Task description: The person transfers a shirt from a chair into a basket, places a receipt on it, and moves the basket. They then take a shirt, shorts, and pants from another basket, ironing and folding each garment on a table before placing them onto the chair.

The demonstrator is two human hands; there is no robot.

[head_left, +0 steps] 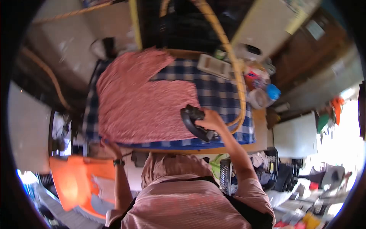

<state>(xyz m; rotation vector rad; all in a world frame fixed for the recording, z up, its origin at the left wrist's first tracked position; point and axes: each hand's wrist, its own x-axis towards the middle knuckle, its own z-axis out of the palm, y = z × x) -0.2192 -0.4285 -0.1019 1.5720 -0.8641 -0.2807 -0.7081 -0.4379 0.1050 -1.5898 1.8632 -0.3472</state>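
My right hand point(209, 120) is closed around the handle of a black iron point(195, 124). The iron rests over the lower right part of a pink garment point(145, 107), which lies spread on a blue checked cloth point(223, 93) covering the table. At the garment's lower left corner, by the table's front edge, my left hand point(110, 148) has its fingers closed at the hem. A dark band circles that wrist. The yellow iron hose point(237, 72) hangs from above and loops down beside my right hand.
A pale rectangular tray point(214, 65) lies at the table's back right. Next to it stand several bottles and jars, one with a blue lid point(273, 92). Below the table are an orange chair point(68, 179) at left and a dark laundry basket point(225, 177) at right.
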